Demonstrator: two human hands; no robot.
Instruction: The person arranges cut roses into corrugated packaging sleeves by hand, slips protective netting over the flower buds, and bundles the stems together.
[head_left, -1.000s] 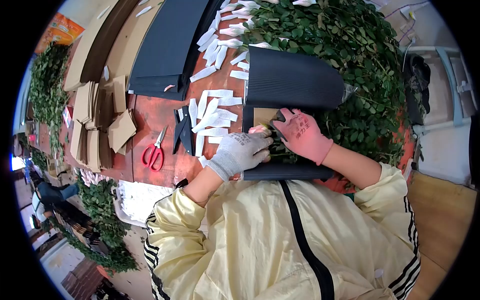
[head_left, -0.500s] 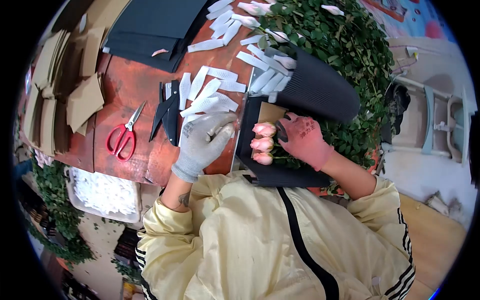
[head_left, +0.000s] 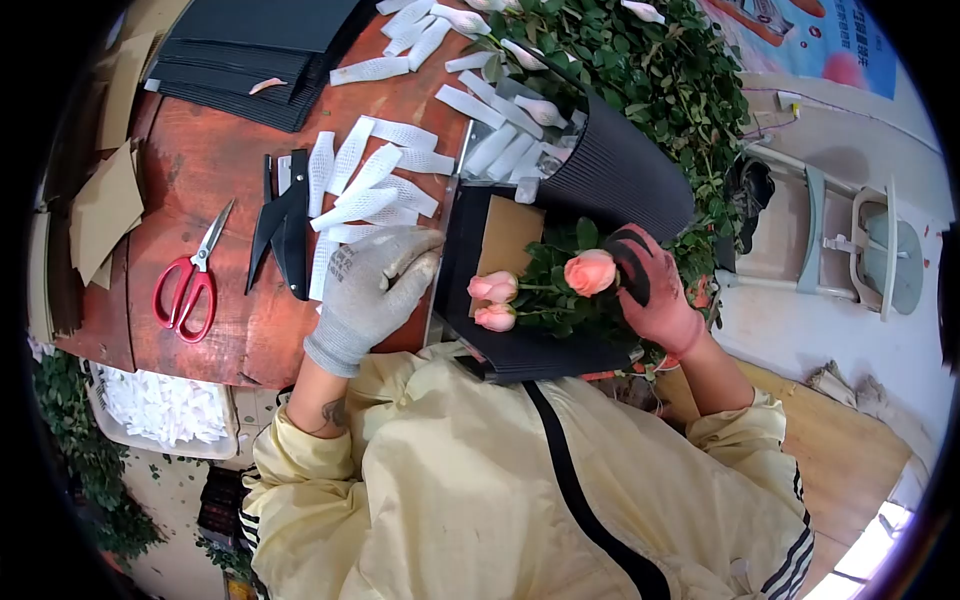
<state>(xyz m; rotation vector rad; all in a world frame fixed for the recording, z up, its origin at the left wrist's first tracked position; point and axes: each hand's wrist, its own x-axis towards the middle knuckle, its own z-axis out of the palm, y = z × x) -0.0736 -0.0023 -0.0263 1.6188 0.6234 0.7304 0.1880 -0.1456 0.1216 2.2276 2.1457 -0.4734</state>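
My right hand [head_left: 655, 290], in a pink glove with dark fingertips, is closed around the stem just behind a pink rose [head_left: 590, 272], which is raised over the black sheet. Two more pink roses [head_left: 494, 288] lie on the black corrugated sheet [head_left: 545, 352] beside a brown cardboard piece [head_left: 510, 238]. My left hand [head_left: 372, 290], in a grey glove, rests near the sheet's left edge by the white mesh sleeves [head_left: 368, 205]. Its fingers are bent together; whether they hold something is hidden.
Red-handled scissors [head_left: 190, 282] and a black tool [head_left: 283, 225] lie to the left. Black sheets [head_left: 245, 55] are stacked at the back left. Leafy stems [head_left: 660, 110] fill the back right. A white tray [head_left: 225, 440] of white pieces stands lower left. A white chair [head_left: 835, 240] is at right.
One rose has been lifted away from the other two by my right hand. My left hand went from the roses to the left, near the mesh sleeves. The view has also shifted.
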